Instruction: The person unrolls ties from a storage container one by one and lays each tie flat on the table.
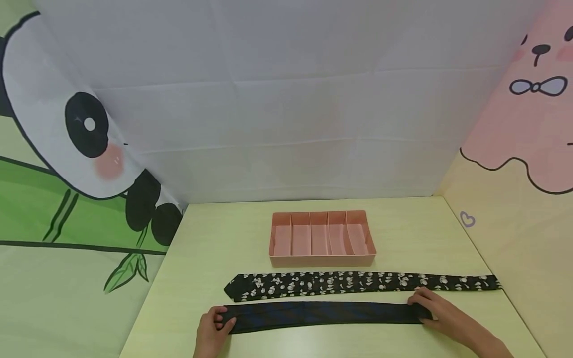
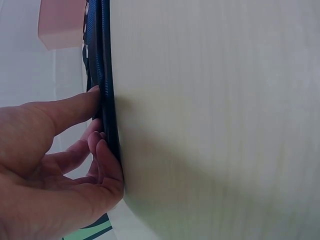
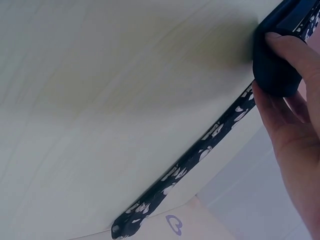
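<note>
A dark navy necktie (image 1: 322,314) lies folded lengthwise along the front of the table. At its left end my left hand (image 1: 211,329) pinches the fabric between thumb and fingers; the left wrist view shows the layered edge of the navy necktie (image 2: 104,65) at the fingertips. My right hand (image 1: 440,318) grips the right end, where the cloth bends round in a fold, thumb on top in the right wrist view. Just behind lies a black necktie with a white floral-looking print (image 1: 331,283), stretched out flat with its pointed tip to the left.
Behind both neckties stands a pink tray (image 1: 322,261) with several narrow compartments. The pale yellow table (image 1: 215,238) meets a white cloth backdrop (image 1: 286,114) at its far edge. Cartoon-printed sheets hang at the left and right sides.
</note>
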`<state>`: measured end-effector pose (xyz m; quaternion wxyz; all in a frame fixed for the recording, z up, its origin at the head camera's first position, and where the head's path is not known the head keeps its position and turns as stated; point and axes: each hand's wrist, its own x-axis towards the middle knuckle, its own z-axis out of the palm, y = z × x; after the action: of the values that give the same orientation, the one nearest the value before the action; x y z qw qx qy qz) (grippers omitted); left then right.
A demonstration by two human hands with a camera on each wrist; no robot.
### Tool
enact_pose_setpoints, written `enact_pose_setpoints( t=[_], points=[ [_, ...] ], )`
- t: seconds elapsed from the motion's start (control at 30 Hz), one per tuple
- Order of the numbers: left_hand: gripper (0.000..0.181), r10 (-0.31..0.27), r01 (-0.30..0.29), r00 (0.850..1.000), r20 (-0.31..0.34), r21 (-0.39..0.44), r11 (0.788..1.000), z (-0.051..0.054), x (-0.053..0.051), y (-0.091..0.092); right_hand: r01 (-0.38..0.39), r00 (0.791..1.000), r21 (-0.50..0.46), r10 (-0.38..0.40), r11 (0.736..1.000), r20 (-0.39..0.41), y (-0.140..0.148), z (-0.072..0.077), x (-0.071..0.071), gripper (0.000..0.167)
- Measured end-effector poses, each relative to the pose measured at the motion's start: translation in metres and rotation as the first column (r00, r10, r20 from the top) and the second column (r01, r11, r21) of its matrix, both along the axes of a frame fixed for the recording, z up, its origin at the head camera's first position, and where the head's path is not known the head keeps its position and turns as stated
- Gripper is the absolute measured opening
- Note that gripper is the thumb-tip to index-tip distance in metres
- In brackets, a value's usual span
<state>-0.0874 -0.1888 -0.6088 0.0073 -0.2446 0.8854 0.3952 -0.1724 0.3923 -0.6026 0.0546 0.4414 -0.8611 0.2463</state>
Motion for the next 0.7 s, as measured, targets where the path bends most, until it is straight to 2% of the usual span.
enact_pose_setpoints(
  t=[0.37,0.7],
  points=[
    [0.037,-0.001,0.001,1.0,0.001,0.001,1.0,-0.001,0.0,-0.001,-0.014,1.0,-0.032,0.015,0.999,0.0,0.011,-0.002,-0.001,0.055],
    [0.037,0.01,-0.01,1.0,0.011,0.002,1.0,-0.002,0.0,0.0,0.021,0.999,0.006,-0.022,1.0,0.024,0.018,0.0,0.002,0.053]
  ],
)
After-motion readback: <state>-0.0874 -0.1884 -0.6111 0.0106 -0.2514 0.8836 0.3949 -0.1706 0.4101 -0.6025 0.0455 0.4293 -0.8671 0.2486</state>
